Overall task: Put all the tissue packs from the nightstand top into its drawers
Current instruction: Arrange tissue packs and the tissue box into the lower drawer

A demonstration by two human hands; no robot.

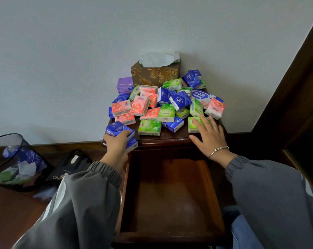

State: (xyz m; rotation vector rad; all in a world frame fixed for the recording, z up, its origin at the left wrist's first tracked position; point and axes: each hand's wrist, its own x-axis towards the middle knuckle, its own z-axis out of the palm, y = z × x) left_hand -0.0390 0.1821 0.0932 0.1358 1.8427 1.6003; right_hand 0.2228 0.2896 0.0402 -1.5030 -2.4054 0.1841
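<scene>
Left hand (117, 145) has 2 blue tissue packs (120, 131) clamped at the near-left corner of the nightstand (170, 137). Empty drawer (170, 194) pulled out below. Right hand (208, 139) rests flat, fingers spread, on a green pack (192, 125).

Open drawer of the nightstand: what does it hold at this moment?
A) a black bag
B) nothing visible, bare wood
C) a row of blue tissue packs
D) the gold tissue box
B: the drawer shows only its bare wooden bottom, while the tissue packs are piled on the nightstand top.
</scene>
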